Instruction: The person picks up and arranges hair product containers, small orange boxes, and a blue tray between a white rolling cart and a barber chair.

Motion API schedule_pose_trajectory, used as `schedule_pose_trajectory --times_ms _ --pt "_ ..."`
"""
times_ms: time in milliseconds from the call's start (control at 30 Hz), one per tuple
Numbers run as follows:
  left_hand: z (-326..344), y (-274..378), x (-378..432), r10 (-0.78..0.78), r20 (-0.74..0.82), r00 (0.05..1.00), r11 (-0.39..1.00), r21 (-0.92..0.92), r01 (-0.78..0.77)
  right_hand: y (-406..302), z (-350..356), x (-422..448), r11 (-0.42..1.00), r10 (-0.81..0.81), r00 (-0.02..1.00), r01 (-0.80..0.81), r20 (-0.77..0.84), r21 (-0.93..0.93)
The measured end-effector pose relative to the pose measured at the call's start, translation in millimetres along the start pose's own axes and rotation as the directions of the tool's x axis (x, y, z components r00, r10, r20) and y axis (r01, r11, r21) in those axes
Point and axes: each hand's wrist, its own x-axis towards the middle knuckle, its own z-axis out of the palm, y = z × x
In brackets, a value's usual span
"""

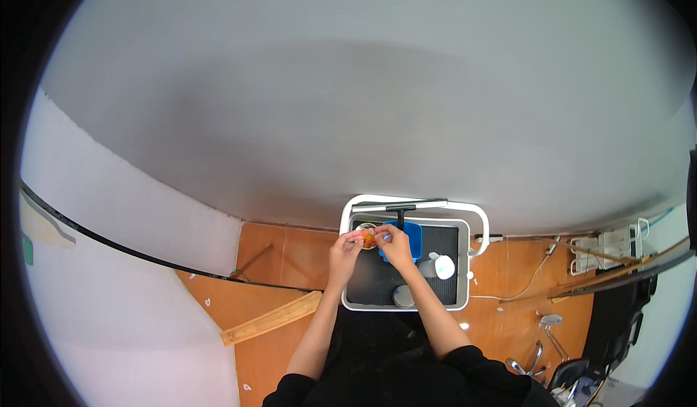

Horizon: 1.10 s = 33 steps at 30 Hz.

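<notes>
My left hand [344, 254] and my right hand [396, 248] meet at the back left of a cart tray. Between their fingertips they pinch a small orange-red piece [368, 236], perhaps a wrapped packet; it is too small to make out. Right beneath it stands a round container [366, 225] with a pale rim, its contents partly hidden by my fingers. A blue plastic bin [416, 238] sits beside my right hand, which covers part of it. Closer to my right forearm is a white-topped cup or jug [444, 267]. A round grey lid or tin [403, 296] lies near the front rim.
The tray [463, 292] has a grey rim and a black ribbed mat. A squeegee [401, 209] with a black handle rests by the white cart handle [482, 219]. Behind rises a grey wall [348, 118]. A wooden plank [272, 318] lies at left; a white cable [531, 282] crosses the floor.
</notes>
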Motion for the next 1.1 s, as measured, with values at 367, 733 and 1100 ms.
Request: schedule_pose_trajectory --times_ms 367,733,1100 --pt "24.1 35.3 -0.3 0.017 0.402 0.916 0.999 0.029 -0.032 -39.3 -33.7 -68.8 0.961 0.112 0.949 -0.028 -0.295 0.275" --pt "28.4 41.4 -89.3 -0.094 0.804 0.588 0.994 0.109 0.011 -47.6 5.9 -229.3 0.810 0.385 0.659 0.094 -0.646 0.578" --pt "72.6 6.0 -240.9 -0.233 0.970 0.064 0.973 0.232 0.017 -29.4 23.9 -424.5 0.849 0.502 0.110 0.126 -0.858 0.513"
